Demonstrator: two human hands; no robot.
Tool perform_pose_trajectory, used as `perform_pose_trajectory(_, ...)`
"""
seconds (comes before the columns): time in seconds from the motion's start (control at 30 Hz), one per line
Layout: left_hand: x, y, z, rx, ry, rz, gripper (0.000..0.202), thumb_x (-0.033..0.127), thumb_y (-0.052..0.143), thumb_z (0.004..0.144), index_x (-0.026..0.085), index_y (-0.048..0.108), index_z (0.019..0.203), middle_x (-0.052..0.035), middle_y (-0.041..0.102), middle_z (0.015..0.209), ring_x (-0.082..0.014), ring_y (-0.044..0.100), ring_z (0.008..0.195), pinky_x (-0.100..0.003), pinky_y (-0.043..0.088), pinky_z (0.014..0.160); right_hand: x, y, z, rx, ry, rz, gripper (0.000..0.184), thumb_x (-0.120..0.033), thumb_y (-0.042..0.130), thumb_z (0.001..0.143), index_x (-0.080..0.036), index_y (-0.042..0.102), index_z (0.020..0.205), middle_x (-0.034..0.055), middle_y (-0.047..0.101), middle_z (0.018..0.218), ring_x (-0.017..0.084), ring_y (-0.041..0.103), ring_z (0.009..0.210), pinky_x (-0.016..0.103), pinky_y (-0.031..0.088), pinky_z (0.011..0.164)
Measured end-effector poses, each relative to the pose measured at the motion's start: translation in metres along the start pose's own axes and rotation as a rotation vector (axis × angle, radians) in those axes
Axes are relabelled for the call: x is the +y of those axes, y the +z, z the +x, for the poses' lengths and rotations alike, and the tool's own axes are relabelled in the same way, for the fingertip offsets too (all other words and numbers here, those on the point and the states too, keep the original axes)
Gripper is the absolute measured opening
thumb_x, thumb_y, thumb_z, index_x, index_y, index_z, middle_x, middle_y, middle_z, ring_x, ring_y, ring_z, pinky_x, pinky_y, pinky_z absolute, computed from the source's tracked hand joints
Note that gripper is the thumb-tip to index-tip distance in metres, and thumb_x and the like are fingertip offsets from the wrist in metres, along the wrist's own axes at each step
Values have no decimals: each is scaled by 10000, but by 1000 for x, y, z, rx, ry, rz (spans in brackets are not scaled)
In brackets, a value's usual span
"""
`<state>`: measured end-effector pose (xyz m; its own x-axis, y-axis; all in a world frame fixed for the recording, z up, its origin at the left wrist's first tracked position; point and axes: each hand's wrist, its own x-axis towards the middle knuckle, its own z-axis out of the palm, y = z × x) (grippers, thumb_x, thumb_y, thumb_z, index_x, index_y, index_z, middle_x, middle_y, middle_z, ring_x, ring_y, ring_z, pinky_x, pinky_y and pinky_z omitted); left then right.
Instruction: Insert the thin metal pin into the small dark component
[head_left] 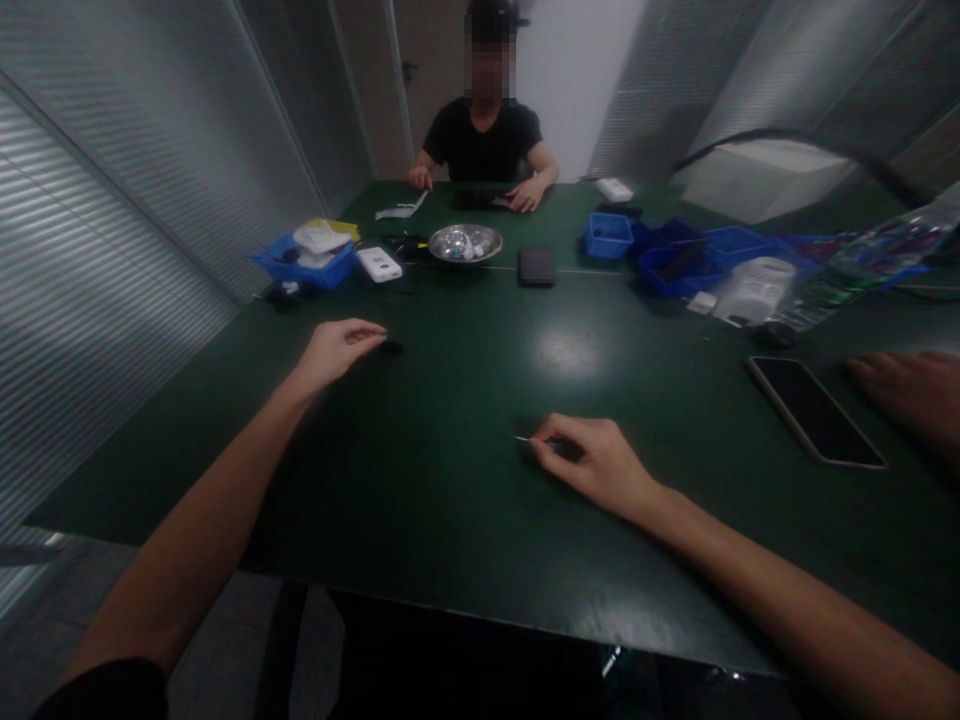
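My left hand is over the left part of the green table, its thumb and fingertips pinched together. A tiny light greenish spot shows at the fingertips, too small to name. A small dark object is right by those fingertips; whether they touch it I cannot tell. Nearer the table's front edge, my right hand is closed around a thin tool with a bright metal tip. The tip points left, and the fingers hide most of the tool.
Ahead are a steel bowl with small items, a black square object, and blue bins. A phone lies at right beside another person's hand. A person sits across the green table.
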<state>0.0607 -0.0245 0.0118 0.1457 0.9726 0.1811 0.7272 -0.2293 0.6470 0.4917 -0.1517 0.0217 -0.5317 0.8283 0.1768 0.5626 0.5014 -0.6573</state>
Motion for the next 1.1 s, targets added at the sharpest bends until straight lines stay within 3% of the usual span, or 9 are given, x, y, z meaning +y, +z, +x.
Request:
perform_pose_trajectory(0.17,-1,-4,1,-77,-88,-129,419,452,738,849,224,759,1199,-85,775,1105,-238,720,946,-359,573,813,0,-1,-1,-6,-6,1,199,-311,577,991,-191,711,908,6,705,789,123,626,632,248,441,590)
perform_pose_trajectory(0.33,3,-3,0,-71,-98,-139,406,443,750,822,224,775,1163,-93,774,1098,-235,715,930,-354,568,807,1,-1,-1,-9,-19,4,189,-312,579,995,-195,705,918,13,711,810,127,631,643,251,451,598)
perform_pose_trajectory(0.5,2,-2,0,-51,-11,-31,392,474,699,866,236,771,1168,-85,750,1043,-208,661,835,-333,528,744,3,-1,-1,-19,-20,11,187,-316,579,997,-197,700,918,14,712,814,129,632,644,250,449,590)
perform_pose_trajectory(0.63,1,-1,1,-36,103,22,352,484,682,882,253,787,1126,-84,712,1111,-189,614,814,-317,494,716,4,0,-1,-17,-14,2,189,-325,586,994,-195,702,920,10,708,804,131,634,651,254,450,604)
perform_pose_trajectory(0.77,1,-1,0,-59,58,-18,347,478,682,886,262,779,1141,-80,714,1186,-186,617,792,-327,491,705,4,0,-1,-16,-17,-2,210,-339,576,999,-194,703,915,8,705,795,123,619,628,250,437,590)
perform_pose_trajectory(1.1,1,-2,-1,-108,-95,8,392,503,695,867,282,789,1176,-58,740,870,-213,620,702,-338,479,631,2,-1,-1,-14,-16,0,207,-326,568,995,-196,704,911,17,710,798,131,623,641,255,438,594)
